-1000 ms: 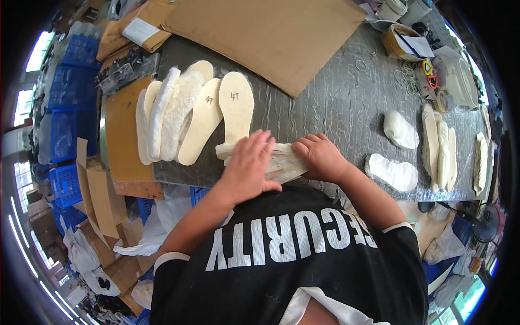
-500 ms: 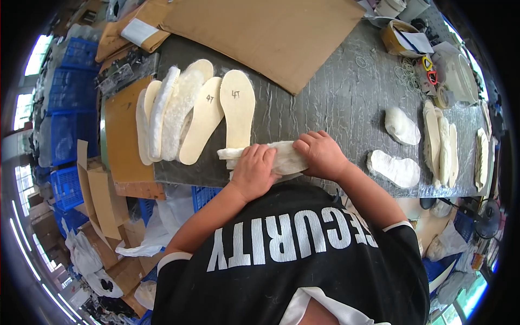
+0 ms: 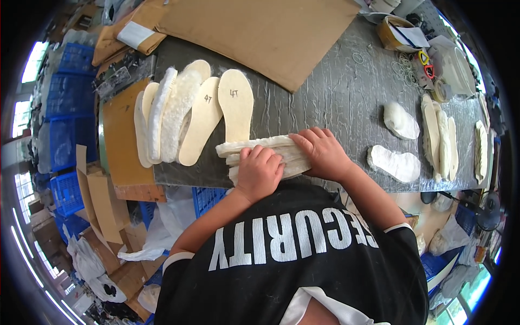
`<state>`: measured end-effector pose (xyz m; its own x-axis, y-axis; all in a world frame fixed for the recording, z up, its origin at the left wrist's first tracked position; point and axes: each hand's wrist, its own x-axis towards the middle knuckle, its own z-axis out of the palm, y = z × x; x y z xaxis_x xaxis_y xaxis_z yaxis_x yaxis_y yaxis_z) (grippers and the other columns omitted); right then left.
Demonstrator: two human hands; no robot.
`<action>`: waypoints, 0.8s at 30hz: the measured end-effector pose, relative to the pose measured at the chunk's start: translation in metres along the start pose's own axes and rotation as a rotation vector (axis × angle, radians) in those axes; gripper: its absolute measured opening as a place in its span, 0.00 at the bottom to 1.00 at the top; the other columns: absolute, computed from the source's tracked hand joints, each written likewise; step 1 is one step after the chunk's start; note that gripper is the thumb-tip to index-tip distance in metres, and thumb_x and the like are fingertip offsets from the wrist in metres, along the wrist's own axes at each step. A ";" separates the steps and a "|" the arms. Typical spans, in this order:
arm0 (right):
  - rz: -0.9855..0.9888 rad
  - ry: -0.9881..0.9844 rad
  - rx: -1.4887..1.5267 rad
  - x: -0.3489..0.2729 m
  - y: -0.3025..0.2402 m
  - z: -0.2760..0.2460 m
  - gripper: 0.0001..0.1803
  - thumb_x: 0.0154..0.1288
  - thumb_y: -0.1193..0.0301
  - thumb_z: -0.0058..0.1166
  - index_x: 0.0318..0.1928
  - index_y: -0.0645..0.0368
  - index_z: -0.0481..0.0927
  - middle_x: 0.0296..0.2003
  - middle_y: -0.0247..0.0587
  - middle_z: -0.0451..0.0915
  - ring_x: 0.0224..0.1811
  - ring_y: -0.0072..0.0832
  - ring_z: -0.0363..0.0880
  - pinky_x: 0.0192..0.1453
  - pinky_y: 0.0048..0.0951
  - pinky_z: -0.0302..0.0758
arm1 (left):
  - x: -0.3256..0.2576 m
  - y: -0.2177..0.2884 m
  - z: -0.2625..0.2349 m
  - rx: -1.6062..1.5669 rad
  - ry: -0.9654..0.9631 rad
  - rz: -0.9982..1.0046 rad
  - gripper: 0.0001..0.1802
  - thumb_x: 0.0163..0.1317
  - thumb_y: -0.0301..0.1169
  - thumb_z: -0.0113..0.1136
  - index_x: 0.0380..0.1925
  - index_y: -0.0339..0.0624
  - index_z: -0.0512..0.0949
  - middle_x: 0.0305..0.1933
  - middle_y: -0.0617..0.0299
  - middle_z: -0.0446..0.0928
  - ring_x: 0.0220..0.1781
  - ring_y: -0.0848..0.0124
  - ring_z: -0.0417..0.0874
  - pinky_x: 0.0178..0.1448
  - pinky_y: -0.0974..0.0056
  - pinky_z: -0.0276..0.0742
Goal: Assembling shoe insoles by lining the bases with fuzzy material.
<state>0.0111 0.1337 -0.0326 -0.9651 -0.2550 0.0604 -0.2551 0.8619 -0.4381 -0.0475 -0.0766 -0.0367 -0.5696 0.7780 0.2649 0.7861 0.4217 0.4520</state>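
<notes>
The left hand (image 3: 261, 172) is gripping a bundle of fleecy insoles (image 3: 292, 158) left of its middle; the right hand (image 3: 325, 154) is clasping its right end; its long axis is running left-right along the table's near edge (image 3: 187, 176); a flat insole (image 3: 236, 103) is pointing away beyond it, nearer the left hand.

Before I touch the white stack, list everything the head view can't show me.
All in the head view:
White stack: layers can't be counted; the left hand and right hand cover parts.
Flat marked insole: near end hidden by the stack.
Brown cardboard: far edge cut off by the picture's top.
</notes>
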 end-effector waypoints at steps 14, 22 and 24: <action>0.013 -0.038 0.011 -0.007 -0.005 -0.003 0.45 0.36 0.65 0.71 0.60 0.51 0.68 0.49 0.36 0.74 0.52 0.35 0.72 0.54 0.40 0.67 | 0.005 -0.010 -0.015 -0.100 0.023 -0.121 0.11 0.51 0.33 0.65 0.31 0.41 0.76 0.36 0.60 0.76 0.44 0.59 0.75 0.51 0.54 0.65; 0.076 0.028 -0.001 -0.015 -0.008 0.000 0.53 0.32 0.62 0.74 0.65 0.45 0.64 0.60 0.44 0.67 0.66 0.48 0.61 0.69 0.46 0.60 | 0.021 -0.044 -0.028 -0.098 -0.458 -0.250 0.10 0.60 0.36 0.57 0.33 0.41 0.77 0.36 0.55 0.78 0.41 0.55 0.79 0.44 0.55 0.73; 0.080 0.055 0.056 -0.020 -0.004 0.003 0.55 0.30 0.62 0.75 0.66 0.44 0.63 0.61 0.45 0.66 0.68 0.50 0.58 0.71 0.48 0.58 | 0.022 -0.040 -0.026 -0.076 -0.454 -0.155 0.09 0.61 0.36 0.57 0.32 0.42 0.77 0.35 0.55 0.77 0.40 0.55 0.79 0.40 0.54 0.74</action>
<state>0.0313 0.1338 -0.0345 -0.9843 -0.1610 0.0719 -0.1754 0.8522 -0.4930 -0.0980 -0.0886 -0.0269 -0.5027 0.8406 -0.2016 0.6709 0.5265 0.5222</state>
